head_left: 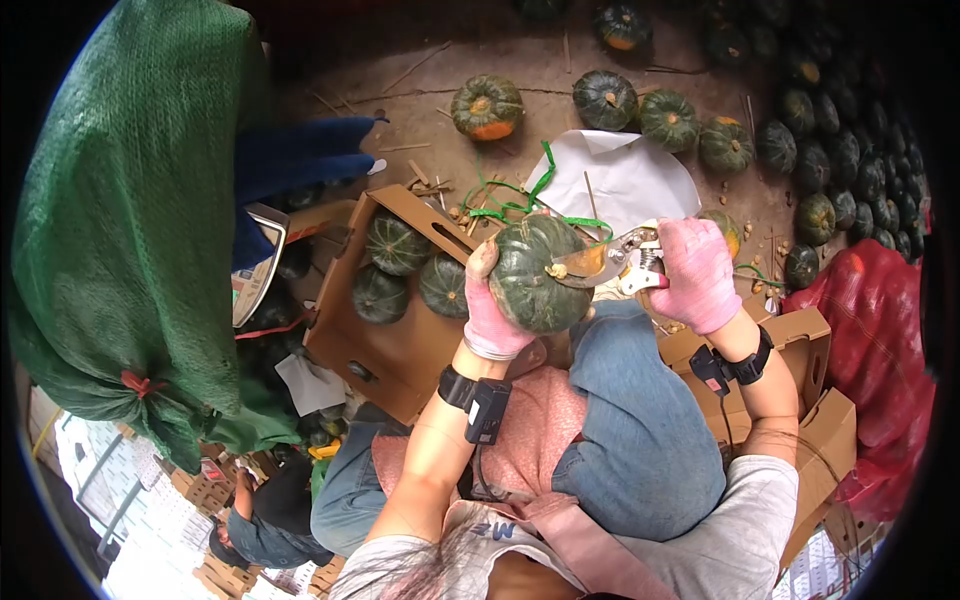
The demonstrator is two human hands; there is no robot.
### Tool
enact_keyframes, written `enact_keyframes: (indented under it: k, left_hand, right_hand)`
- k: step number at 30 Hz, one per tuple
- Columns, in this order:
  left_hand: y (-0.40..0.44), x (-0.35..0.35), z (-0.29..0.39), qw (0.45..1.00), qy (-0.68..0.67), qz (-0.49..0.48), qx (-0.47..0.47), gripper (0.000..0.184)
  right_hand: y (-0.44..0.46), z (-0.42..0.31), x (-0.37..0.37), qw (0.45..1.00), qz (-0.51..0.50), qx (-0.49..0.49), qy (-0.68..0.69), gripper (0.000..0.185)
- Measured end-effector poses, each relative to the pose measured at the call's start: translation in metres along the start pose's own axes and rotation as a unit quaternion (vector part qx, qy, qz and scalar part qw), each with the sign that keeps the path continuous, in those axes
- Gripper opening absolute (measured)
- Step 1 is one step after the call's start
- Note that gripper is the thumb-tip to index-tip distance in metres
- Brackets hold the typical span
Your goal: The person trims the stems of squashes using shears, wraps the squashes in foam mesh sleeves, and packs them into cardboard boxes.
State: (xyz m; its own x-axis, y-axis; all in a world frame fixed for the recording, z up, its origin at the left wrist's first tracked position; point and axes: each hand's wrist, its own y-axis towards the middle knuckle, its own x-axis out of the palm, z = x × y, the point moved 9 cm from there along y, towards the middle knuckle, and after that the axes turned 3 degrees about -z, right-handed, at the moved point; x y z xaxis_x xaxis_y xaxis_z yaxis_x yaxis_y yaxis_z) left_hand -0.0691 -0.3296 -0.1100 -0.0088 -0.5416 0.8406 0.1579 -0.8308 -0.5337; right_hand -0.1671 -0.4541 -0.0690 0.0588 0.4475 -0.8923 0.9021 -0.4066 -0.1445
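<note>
**Gloved hands bring pruning shears to the stem of a green squash**

At the left of the floor [330, 60] stands a bulging green mesh sack [140, 200]. To its right, an open cardboard box [395, 360] sits at a slant, three green squashes [397, 243] gathered toward its far end and bare cardboard nearer the person. Beyond the box's far edge, floor shows between scattered stalks and a squash with an orange patch [487, 107]. A white sheet [640, 180] lies just beyond the hands, with green ribbon [545, 175] at its left edge. Farther right come piled squashes [812, 165], a red mesh sack [860, 330] and another carton [830, 435].

The held squash [532, 285] is raised above the floor, between the box and the sheet. It is round, dark green and ribbed, with paler streaks and a tan stem [557, 271] turned toward the shears.

The left hand [493, 318], in a pink glove, grips the squash from its left side and below. The right hand [697, 275], also pink-gloved, is closed around the handles of the pruning shears [630, 262], their blades pointing left at the stem.
</note>
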Motion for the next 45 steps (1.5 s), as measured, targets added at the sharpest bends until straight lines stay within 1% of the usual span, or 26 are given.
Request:
enact_keyframes:
  k: [1, 3, 4, 5, 6, 7, 8, 9, 10, 11, 12, 14, 15, 17, 21, 24, 29, 30, 33, 37, 39, 40, 41, 42, 43, 45]
  left_hand:
    - [-0.001, 0.000, -0.003, 1.000, -0.027, 0.001, -0.008, 0.064]
    - [0.005, -0.004, -0.006, 0.997, 0.075, 0.017, 0.014, 0.058]
    - [0.006, -0.006, -0.013, 1.000, 0.014, -0.005, 0.000, 0.056]
    - [0.008, -0.013, -0.012, 0.999, 0.031, 0.022, 0.006, 0.054]
    - [0.007, -0.021, -0.012, 0.997, 0.047, 0.052, 0.010, 0.053]
    - [0.006, -0.030, -0.012, 0.994, 0.064, 0.083, 0.013, 0.051]
    - [0.008, -0.028, -0.002, 0.987, 0.146, 0.043, 0.058, 0.044]
    - [0.005, -0.030, 0.008, 0.965, 0.222, 0.096, 0.103, 0.038]
    - [0.004, -0.038, 0.010, 0.959, 0.238, 0.110, 0.107, 0.040]
    - [0.003, -0.046, 0.013, 0.953, 0.254, 0.123, 0.111, 0.047]
    - [0.005, -0.044, 0.014, 0.964, 0.217, 0.125, 0.091, 0.048]
    - [0.005, -0.043, 0.017, 0.982, 0.152, 0.094, 0.055, 0.055]
    - [0.001, -0.042, 0.015, 0.986, 0.124, 0.105, 0.034, 0.056]
    - [-0.007, -0.036, 0.008, 0.989, 0.069, 0.131, -0.011, 0.057]
    - [-0.007, -0.037, 0.010, 0.990, 0.096, 0.103, -0.008, 0.062]
    - [-0.009, -0.041, 0.015, 0.982, 0.131, 0.136, 0.001, 0.064]
    - [-0.006, -0.035, 0.014, 0.977, 0.163, 0.138, -0.009, 0.064]
    - [-0.004, -0.036, 0.018, 0.969, 0.222, 0.110, 0.024, 0.052]
    - [-0.001, -0.049, 0.006, 0.970, 0.203, 0.135, -0.016, 0.041]
    - [0.002, -0.035, 0.002, 0.962, 0.246, 0.122, -0.010, 0.045]
    - [0.004, -0.035, 0.001, 0.960, 0.246, 0.131, 0.016, 0.048]
    - [0.005, -0.033, -0.001, 0.955, 0.266, 0.127, 0.019, 0.049]
    - [0.006, -0.032, -0.001, 0.950, 0.284, 0.126, 0.025, 0.049]
    - [0.007, -0.033, -0.003, 0.949, 0.288, 0.123, 0.024, 0.050]
    - [0.008, -0.031, -0.004, 0.951, 0.286, 0.118, 0.019, 0.046]
    - [0.010, -0.033, -0.010, 0.952, 0.288, 0.107, -0.013, 0.040]
  right_hand:
    - [-0.003, 0.007, 0.012, 0.998, -0.038, 0.038, 0.042, 0.029]
    - [-0.012, 0.018, 0.051, 0.979, -0.113, 0.112, 0.124, 0.019]
    - [-0.006, 0.011, 0.050, 0.981, -0.047, 0.065, 0.176, 0.012]
    - [-0.005, 0.016, 0.062, 0.955, -0.098, 0.110, 0.258, 0.017]
    - [-0.009, 0.021, 0.072, 0.895, -0.110, 0.165, 0.399, 0.020]
    - [-0.012, 0.022, 0.080, 0.812, -0.119, 0.216, 0.528, 0.025]
    - [-0.012, 0.014, 0.078, 0.719, -0.107, 0.224, 0.649, 0.034]
    - [-0.005, 0.005, 0.068, 0.719, -0.108, 0.203, 0.656, 0.037]
    - [0.001, -0.003, 0.060, 0.718, -0.107, 0.183, 0.663, 0.041]
    - [0.003, -0.007, 0.057, 0.707, -0.158, 0.187, 0.664, 0.046]
    - [0.004, -0.011, 0.053, 0.696, -0.209, 0.189, 0.661, 0.051]
    - [0.005, -0.008, 0.055, 0.662, -0.168, 0.212, 0.700, 0.051]
    - [0.005, -0.006, 0.062, 0.642, -0.148, 0.222, 0.718, 0.051]
    - [0.004, -0.001, 0.078, 0.637, -0.113, 0.190, 0.739, 0.046]
    - [0.000, 0.003, 0.091, 0.665, -0.137, 0.218, 0.701, 0.036]
    - [0.002, -0.003, 0.090, 0.635, -0.150, 0.237, 0.720, 0.031]
    - [-0.004, 0.005, 0.106, 0.631, -0.114, 0.233, 0.731, 0.036]
    - [-0.004, 0.005, 0.107, 0.624, -0.105, 0.231, 0.739, 0.037]
    - [-0.008, 0.011, 0.107, 0.610, -0.076, 0.237, 0.752, 0.041]
    - [-0.014, 0.014, 0.108, 0.586, -0.081, 0.257, 0.764, 0.038]
    - [-0.017, 0.019, 0.109, 0.597, -0.097, 0.282, 0.745, 0.036]
    - [-0.016, 0.028, 0.099, 0.653, -0.116, 0.296, 0.688, 0.033]
    - [-0.011, 0.053, 0.104, 0.738, 0.021, 0.304, 0.602, 0.040]
    - [-0.013, 0.076, 0.094, 0.843, 0.019, 0.358, 0.401, 0.048]
    - [-0.013, 0.096, 0.079, 0.900, 0.010, 0.397, 0.180, 0.057]
    - [-0.015, 0.128, 0.079, 0.902, 0.043, 0.430, 0.016, 0.067]
